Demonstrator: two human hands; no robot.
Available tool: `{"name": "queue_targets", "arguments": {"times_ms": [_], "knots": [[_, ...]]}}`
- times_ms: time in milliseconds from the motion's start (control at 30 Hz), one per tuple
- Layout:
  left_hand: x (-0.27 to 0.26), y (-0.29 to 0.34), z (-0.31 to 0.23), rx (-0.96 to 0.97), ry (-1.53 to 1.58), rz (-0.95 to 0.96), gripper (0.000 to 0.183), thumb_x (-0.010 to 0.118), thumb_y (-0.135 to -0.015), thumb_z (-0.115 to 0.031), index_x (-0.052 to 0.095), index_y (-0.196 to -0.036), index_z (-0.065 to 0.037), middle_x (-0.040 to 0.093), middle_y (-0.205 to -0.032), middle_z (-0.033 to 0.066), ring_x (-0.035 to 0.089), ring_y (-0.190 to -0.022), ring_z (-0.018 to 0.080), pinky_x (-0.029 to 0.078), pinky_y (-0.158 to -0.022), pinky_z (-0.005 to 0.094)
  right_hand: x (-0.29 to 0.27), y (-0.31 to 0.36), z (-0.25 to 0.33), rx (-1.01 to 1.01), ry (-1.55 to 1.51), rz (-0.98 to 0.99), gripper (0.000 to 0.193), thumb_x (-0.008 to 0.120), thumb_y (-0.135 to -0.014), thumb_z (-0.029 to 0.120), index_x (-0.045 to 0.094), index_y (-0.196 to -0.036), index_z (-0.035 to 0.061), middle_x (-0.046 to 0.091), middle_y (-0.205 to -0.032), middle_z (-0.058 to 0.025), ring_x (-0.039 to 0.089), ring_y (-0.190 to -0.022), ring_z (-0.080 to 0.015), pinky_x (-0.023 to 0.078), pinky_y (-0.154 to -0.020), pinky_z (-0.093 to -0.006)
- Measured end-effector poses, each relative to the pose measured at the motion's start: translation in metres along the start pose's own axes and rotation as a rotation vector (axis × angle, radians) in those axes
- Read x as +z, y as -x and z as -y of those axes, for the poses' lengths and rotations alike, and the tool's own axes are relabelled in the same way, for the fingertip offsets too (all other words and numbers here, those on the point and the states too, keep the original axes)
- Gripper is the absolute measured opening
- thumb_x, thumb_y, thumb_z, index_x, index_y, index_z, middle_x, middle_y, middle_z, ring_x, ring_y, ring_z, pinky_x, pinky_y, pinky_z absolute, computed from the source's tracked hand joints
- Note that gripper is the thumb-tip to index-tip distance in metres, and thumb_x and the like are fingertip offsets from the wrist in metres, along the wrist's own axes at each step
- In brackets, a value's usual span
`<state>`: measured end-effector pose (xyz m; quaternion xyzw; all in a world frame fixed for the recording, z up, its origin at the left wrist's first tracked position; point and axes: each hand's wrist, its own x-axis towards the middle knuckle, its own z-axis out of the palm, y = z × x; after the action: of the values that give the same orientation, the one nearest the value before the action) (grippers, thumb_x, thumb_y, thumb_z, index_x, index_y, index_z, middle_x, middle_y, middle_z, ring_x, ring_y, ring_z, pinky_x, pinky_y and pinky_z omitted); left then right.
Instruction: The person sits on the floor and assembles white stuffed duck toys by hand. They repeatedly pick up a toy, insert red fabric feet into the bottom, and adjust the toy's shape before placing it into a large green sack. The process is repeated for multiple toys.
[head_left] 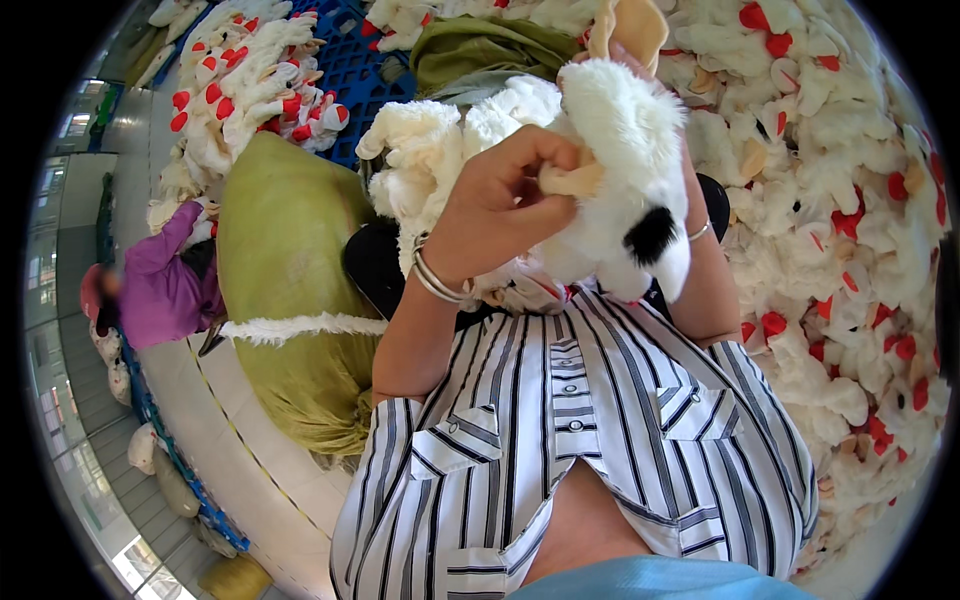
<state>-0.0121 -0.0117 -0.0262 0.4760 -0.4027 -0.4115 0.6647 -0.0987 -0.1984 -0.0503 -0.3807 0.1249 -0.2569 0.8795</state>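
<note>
A white furry plush animal [625,130] with a black patch and a smooth white muzzle is held up in front of my chest. My left hand [510,200] pinches one of its peach ears [572,181] between thumb and fingers. Behind the head, my right hand [640,62] grips the plush by its far side; most of that hand is hidden by the fur. The other peach ear [628,25] sticks up at the top. Below the head, the limp, loose white body [415,150] spreads to the left over my lap.
A heap of white plush pieces with red parts [820,260] covers the right side. To my left stands a full green sack [290,280], a white furry strip [305,328] lying across it. Beyond sits a person in purple [170,280]. A blue pallet [350,60] lies at the back.
</note>
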Motion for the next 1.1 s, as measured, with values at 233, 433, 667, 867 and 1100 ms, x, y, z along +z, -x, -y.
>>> {"name": "queue_targets", "arguments": {"times_ms": [233, 433, 667, 867, 1100], "knots": [[-0.045, 0.016, 0.009, 0.185, -0.257, -0.339, 0.02, 0.066, -0.081, 0.005, 0.051, -0.082, -0.008, 0.062, -0.103, 0.0021, 0.052, -0.084, 0.0034, 0.043, -0.07, 0.0175, -0.035, -0.018, -0.021, -0.096, 0.077, -0.278, 0.021, 0.064, -0.091, 0.019, 0.062, -0.103, 0.0007, 0.065, -0.092, -0.0041, 0.061, -0.079, -0.0103, 0.049, -0.065, -0.0253], [-0.085, 0.037, -0.003, 0.121, -0.051, -0.436, 0.022, 0.062, -0.086, 0.003, 0.058, -0.107, -0.005, 0.058, -0.099, -0.0018, 0.053, -0.08, 0.0039, 0.044, -0.068, 0.0179, -0.04, -0.013, -0.005, -0.198, 0.07, -0.2, 0.018, 0.06, -0.092, 0.009, 0.062, -0.105, -0.0032, 0.066, -0.099, -0.0085, 0.065, -0.087, -0.0151, 0.053, -0.075, -0.027], [-0.088, 0.048, -0.021, 0.182, -0.155, -0.587, 0.018, 0.063, -0.088, -0.002, 0.068, -0.105, 0.002, 0.064, -0.087, 0.0004, 0.056, -0.074, 0.0053, 0.046, -0.07, 0.0191, -0.036, -0.006, 0.01, -0.289, 0.173, -0.112, 0.021, 0.059, -0.096, 0.013, 0.063, -0.106, -0.0056, 0.067, -0.099, -0.0078, 0.065, -0.089, -0.0132, 0.054, -0.077, -0.0264], [-0.093, 0.067, -0.029, 0.147, -0.381, -0.516, 0.019, 0.059, -0.09, -0.003, 0.069, -0.106, 0.0, 0.063, -0.085, -0.0024, 0.053, -0.071, 0.0034, 0.045, -0.066, 0.0184, -0.041, 0.007, 0.01, -0.348, 0.486, -0.057, 0.02, 0.056, -0.097, 0.011, 0.063, -0.111, -0.0013, 0.067, -0.097, -0.0048, 0.063, -0.082, -0.0094, 0.052, -0.07, -0.0229], [-0.132, 0.081, 0.023, -0.009, -0.712, -0.413, 0.017, 0.054, -0.092, 0.0, 0.069, -0.1, 0.0, 0.068, -0.089, 0.0002, 0.059, -0.078, 0.0051, 0.047, -0.071, 0.0199, -0.044, 0.004, 0.003, -0.398, 0.443, -0.186, 0.019, 0.047, -0.096, 0.004, 0.065, -0.104, 0.0061, 0.059, -0.083, 0.0019, 0.051, -0.064, -0.0019, 0.04, -0.053, -0.0177]]}}
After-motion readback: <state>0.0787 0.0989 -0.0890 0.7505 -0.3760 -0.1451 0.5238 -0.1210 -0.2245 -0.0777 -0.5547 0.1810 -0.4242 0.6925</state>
